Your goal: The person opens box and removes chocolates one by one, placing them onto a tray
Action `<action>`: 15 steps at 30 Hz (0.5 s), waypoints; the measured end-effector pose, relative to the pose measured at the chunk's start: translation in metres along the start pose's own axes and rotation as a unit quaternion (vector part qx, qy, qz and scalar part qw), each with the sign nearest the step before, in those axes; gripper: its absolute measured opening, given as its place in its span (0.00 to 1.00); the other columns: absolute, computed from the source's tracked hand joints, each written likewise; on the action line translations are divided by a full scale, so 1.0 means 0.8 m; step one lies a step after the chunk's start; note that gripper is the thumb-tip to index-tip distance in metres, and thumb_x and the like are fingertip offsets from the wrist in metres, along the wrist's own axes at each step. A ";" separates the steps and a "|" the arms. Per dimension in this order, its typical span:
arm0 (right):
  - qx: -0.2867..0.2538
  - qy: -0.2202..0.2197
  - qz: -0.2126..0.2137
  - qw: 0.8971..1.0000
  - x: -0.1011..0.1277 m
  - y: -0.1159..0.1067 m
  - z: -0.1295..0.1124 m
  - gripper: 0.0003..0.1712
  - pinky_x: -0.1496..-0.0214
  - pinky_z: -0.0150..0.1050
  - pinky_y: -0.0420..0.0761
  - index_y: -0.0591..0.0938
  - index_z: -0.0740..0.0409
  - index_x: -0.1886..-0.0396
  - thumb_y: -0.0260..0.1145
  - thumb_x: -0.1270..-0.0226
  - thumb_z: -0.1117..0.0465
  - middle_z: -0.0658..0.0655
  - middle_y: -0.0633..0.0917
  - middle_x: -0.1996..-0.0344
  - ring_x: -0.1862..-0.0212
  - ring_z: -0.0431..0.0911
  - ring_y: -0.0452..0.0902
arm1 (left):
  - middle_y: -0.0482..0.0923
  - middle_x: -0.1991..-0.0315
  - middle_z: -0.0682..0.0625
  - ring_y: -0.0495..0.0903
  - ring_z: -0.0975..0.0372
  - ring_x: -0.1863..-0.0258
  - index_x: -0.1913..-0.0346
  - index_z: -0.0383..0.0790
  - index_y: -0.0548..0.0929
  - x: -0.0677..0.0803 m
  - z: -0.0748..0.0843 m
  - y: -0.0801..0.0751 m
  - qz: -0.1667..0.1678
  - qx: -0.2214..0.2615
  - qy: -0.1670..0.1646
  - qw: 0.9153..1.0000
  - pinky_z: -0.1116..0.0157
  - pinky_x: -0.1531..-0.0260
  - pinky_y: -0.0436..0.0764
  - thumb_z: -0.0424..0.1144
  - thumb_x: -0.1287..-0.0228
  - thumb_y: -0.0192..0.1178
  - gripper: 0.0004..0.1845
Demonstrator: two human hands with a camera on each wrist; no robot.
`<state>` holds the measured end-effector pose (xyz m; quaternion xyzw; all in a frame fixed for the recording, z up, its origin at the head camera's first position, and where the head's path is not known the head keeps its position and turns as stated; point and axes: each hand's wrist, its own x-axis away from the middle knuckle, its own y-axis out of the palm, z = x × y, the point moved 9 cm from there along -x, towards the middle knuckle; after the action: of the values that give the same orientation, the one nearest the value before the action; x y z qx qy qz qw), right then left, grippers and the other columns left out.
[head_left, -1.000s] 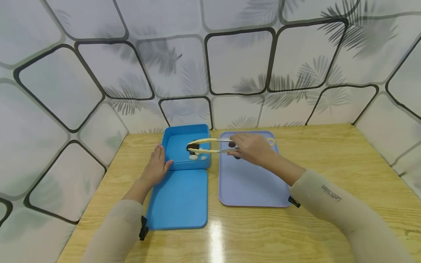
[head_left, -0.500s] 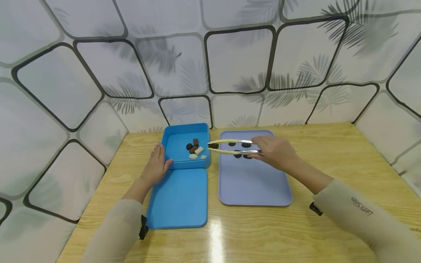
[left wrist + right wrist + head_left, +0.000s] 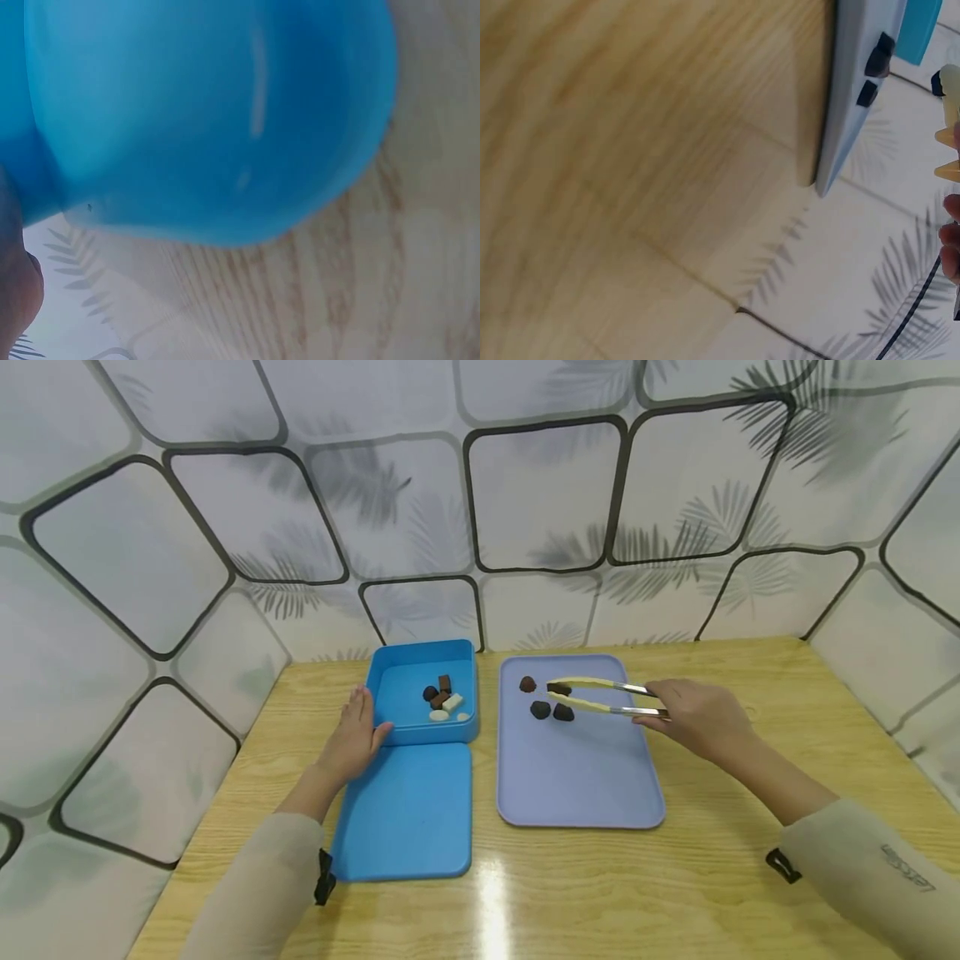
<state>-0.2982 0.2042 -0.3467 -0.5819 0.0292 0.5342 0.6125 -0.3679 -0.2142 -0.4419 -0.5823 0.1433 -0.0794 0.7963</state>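
Tongs (image 3: 592,695) in your right hand (image 3: 697,717), tips over a dark piece (image 3: 560,689) on the lilac tray (image 3: 581,793). Left hand (image 3: 358,735), relaxed, steadies the blue box (image 3: 420,737). Next: pinch squarely, lift clear.

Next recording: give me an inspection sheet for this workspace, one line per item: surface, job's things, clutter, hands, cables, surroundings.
Surface: wooden table, light grain, glare spot near the front edge.
Job's things: blue box holding dark and white pieces; lavender tray with four dark pieces at its far end; tongs, tips about one of them.
Clutter: blue lid lying flat in front of the box.
Hands: left hand rests flat against the box's left side; right hand grips the tongs.
Cables: nothing seen.
Surroundings: white panels with black outlines and leaf prints on three sides.
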 end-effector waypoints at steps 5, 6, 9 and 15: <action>0.010 0.010 -0.011 1.000 0.026 -0.006 0.013 0.45 0.92 0.38 0.65 0.80 0.66 0.68 0.36 0.30 0.31 0.57 0.81 0.84 0.85 0.47 0.75 | 0.37 0.28 0.25 0.38 0.37 0.28 0.31 0.17 0.41 -0.002 0.000 0.004 -0.008 0.002 -0.001 1.000 0.45 0.30 0.44 0.45 0.24 0.41 0.38; 0.012 0.009 -0.014 1.000 0.031 -0.005 0.014 0.45 0.93 0.39 0.64 0.80 0.67 0.68 0.35 0.30 0.31 0.57 0.81 0.83 0.85 0.48 0.75 | 0.36 0.28 0.26 0.37 0.38 0.28 0.31 0.17 0.40 -0.002 0.000 0.004 -0.009 0.004 -0.002 1.000 0.45 0.30 0.44 0.45 0.24 0.41 0.38; 0.019 0.003 -0.027 0.999 0.042 -0.001 0.016 0.47 0.93 0.40 0.67 0.81 0.67 0.68 0.33 0.30 0.30 0.60 0.83 0.81 0.83 0.50 0.78 | 0.35 0.28 0.26 0.37 0.38 0.28 0.31 0.17 0.40 0.000 0.000 0.002 -0.008 0.009 -0.004 1.000 0.45 0.30 0.44 0.46 0.24 0.41 0.38; 0.015 -0.005 -0.063 0.998 0.055 0.011 0.014 0.50 0.91 0.41 0.71 0.82 0.67 0.66 0.30 0.31 0.30 0.62 0.85 0.77 0.81 0.52 0.80 | 0.36 0.28 0.26 0.38 0.37 0.28 0.31 0.17 0.41 0.000 0.001 0.001 0.001 0.018 -0.004 1.000 0.44 0.30 0.44 0.46 0.24 0.42 0.38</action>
<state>-0.2921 0.2373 -0.3778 -0.5704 -0.0027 0.4970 0.6539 -0.3678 -0.2135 -0.4425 -0.5681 0.1389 -0.0791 0.8073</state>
